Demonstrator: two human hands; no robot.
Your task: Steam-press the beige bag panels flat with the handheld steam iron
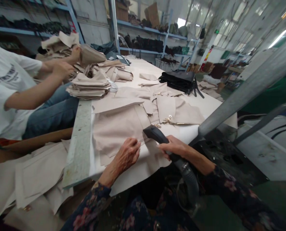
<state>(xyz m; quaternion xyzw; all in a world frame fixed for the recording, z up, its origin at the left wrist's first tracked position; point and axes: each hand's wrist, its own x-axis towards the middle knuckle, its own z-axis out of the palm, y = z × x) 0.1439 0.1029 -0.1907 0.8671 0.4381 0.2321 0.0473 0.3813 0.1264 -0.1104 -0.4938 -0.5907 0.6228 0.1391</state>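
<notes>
My right hand (175, 147) is wrapped round the handle of a black nozzle (155, 133) with a grey hose (190, 179) running down from it. The nozzle's tip is over the right edge of a flat beige fabric piece (121, 125), which has a stitched band. My left hand (126, 154) has its fingers curled together at the near edge of that piece; its fingertips are partly hidden. Beyond the nozzle lies a beige bag piece (181, 110) with a gold-coloured zip and clasp (168, 120).
A co-worker's hands (66, 65) handle beige pieces at the left. Stacked beige pieces (90, 85) stand near the table's left side, and a black bag (178, 81) lies farther back. A slanted metal post (249, 83) rises at the right. More beige pieces (39, 175) fill a box below left.
</notes>
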